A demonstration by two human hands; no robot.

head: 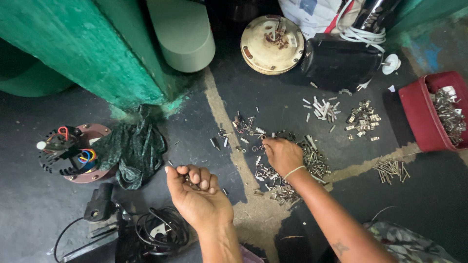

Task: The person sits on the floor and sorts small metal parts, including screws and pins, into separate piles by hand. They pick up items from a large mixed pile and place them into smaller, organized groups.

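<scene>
My left hand [197, 192] is held palm up over the dark floor, fingers curled around a few small metal parts. My right hand [282, 153], a thin band on its wrist, reaches down with fingertips pinching into a scattered heap of small screws and metal bits [287, 170] spread on the floor. More loose screws [243, 125] lie just beyond that hand.
Sorted little piles lie to the right: pale pins [322, 109], brass clips [362, 120], long screws [391, 170]. A red tub of metal parts [429, 114] stands far right. A round cream motor cover [272, 45], a wound stator [73, 152], dark cloth [134, 152] and black cable [161, 229] surround me.
</scene>
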